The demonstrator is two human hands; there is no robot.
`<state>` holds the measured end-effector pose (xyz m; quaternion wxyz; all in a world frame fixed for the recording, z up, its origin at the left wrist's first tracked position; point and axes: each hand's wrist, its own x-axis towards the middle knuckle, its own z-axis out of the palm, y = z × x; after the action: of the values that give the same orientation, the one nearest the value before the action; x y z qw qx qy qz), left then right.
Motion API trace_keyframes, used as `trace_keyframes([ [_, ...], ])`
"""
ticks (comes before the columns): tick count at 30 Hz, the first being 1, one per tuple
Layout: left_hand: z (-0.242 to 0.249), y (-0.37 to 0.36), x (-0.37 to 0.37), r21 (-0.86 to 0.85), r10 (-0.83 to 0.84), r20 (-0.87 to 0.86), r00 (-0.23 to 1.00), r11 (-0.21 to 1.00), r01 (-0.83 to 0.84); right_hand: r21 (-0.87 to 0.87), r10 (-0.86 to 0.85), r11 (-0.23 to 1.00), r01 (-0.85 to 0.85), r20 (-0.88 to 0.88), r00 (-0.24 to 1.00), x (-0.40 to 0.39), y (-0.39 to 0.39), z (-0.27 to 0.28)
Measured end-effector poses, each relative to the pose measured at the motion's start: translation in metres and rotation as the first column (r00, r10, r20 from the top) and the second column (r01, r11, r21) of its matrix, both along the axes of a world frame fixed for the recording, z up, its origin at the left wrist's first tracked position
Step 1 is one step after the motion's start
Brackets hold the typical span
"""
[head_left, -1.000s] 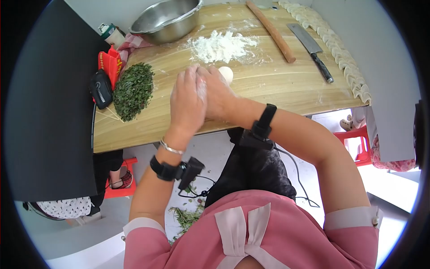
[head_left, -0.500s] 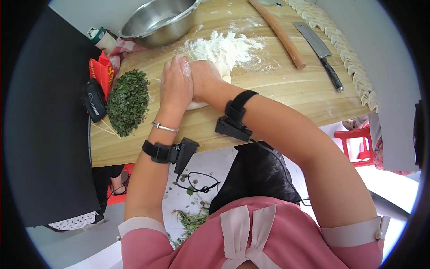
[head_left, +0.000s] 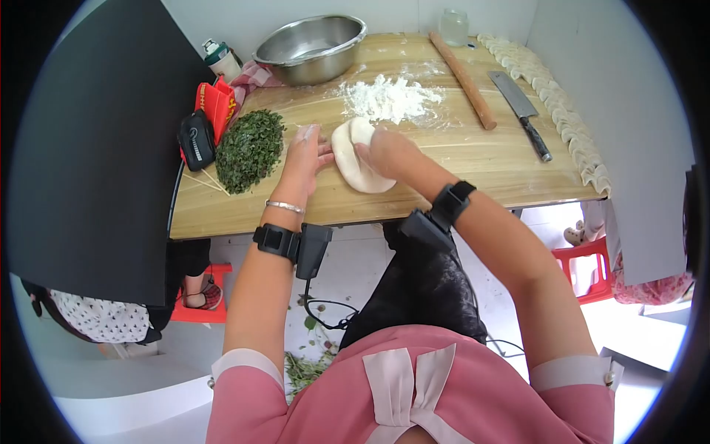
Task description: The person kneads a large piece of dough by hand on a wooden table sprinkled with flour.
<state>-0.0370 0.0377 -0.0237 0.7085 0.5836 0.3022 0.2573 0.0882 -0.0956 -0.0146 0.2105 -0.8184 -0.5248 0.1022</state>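
Note:
A thick round of white dough lies on the wooden table in front of me, with a fold across its upper part. My right hand grips it at the right edge, the fingers curled over it. At its left side my left hand is open, fingers spread, the fingertips right at the dough's edge. Loose white flour is scattered just beyond the dough. Left of my left hand sits a heap of chopped green leaves.
A steel bowl stands at the back. To the right lie a rolling pin, a cleaver and a row of dumplings. A glass jar is behind them. A black case and red packet sit at left.
My hands were together on top of the dough; now they are apart. The left has come off to its side, the right holds its right edge. The whole view has shifted.

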Motion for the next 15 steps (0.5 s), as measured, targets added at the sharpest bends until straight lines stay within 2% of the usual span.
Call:
trace_keyframes([
  [1,0.001,-0.002,-0.001,-0.006,0.004,0.015,1.000,1.000,-0.004,-0.024,-0.071,0.997,0.069,-0.046,0.996,-0.009,-0.007,0.008],
  [2,0.002,-0.004,-0.002,0.013,-0.019,0.011,1.000,1.000,0.019,-0.143,-0.041,0.990,0.019,-0.155,0.987,-0.009,-0.017,0.020],
  [3,0.001,-0.005,-0.003,0.030,-0.043,0.003,0.999,0.999,0.043,-0.150,-0.040,0.989,0.018,-0.143,0.989,-0.009,-0.023,0.031],
  [5,-0.001,-0.006,-0.007,0.022,-0.032,0.004,0.999,0.999,0.031,-0.177,-0.022,0.983,0.040,0.104,0.994,-0.007,-0.025,0.044],
  [6,-0.003,-0.006,-0.008,0.011,-0.020,-0.011,1.000,1.000,0.020,-0.181,-0.025,0.983,0.045,0.107,0.994,-0.006,-0.019,0.041],
  [7,-0.003,-0.007,-0.008,0.005,-0.025,-0.013,1.000,1.000,0.025,-0.065,-0.050,0.996,0.063,0.191,0.980,-0.006,-0.007,0.036],
  [8,-0.001,-0.004,-0.005,0.114,0.005,-0.060,0.998,0.994,0.002,0.055,-0.084,0.996,0.071,0.274,0.958,-0.006,0.005,0.030],
  [9,0.000,0.000,-0.002,0.222,0.041,-0.102,0.994,0.975,-0.017,0.054,-0.086,0.996,0.074,0.275,0.958,-0.009,0.014,0.030],
  [10,-0.002,0.005,0.004,0.217,0.041,-0.103,0.994,0.976,-0.017,-0.022,-0.027,0.999,0.036,0.316,0.948,-0.014,0.023,0.028],
  [12,-0.002,0.017,0.019,0.578,0.067,-0.183,0.981,0.814,0.052,-0.155,0.074,0.988,-0.014,0.391,0.917,-0.022,0.039,0.017],
  [13,-0.004,0.021,0.025,0.567,0.068,-0.191,0.979,0.822,0.054,-0.168,0.083,0.986,-0.019,0.383,0.920,-0.021,0.044,0.009],
  [15,-0.010,0.026,0.038,0.752,-0.102,-0.368,0.924,0.552,0.360,-0.034,0.046,0.999,-0.035,0.431,0.901,-0.017,0.050,-0.007],
])
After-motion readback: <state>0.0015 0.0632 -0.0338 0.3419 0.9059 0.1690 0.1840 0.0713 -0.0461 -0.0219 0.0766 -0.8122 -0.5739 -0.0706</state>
